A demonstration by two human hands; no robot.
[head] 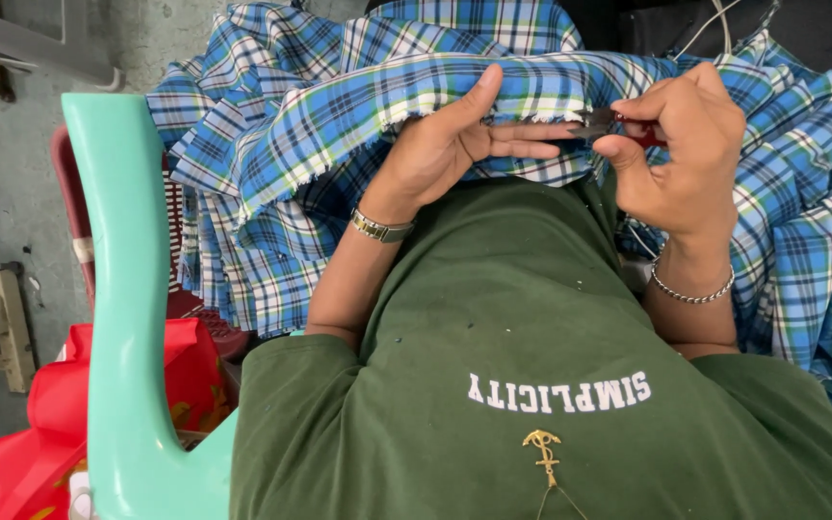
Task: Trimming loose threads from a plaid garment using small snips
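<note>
A length of blue, white and green plaid cloth [455,91] lies bunched across the person's lap and spills to both sides, its frayed raw edge folded over and running along the middle of the view. The left hand [450,144] rests against this folded edge from below, thumb raised onto the fabric and the other fingers [522,140] stretched out nearly straight toward the right, so the cloth is pinched between thumb and fingers. The right hand [681,144] is curled closed around a small dark cutting tool with red handles [618,125], whose tip meets the cloth edge just beside the left fingertips. A gold-coloured watch band [382,228] circles the left wrist and a silver chain bracelet [690,292] the right. Below the hands lies the person's dark green shirt [532,318], with a small gold anchor pendant [543,453] hanging on it. To the left stands the curved arm of a mint-green plastic chair [127,289], with a red plastic bag [12,433] beside it, a red basket-like frame [69,202] behind it, and a grey concrete floor [12,164] beyond.
</note>
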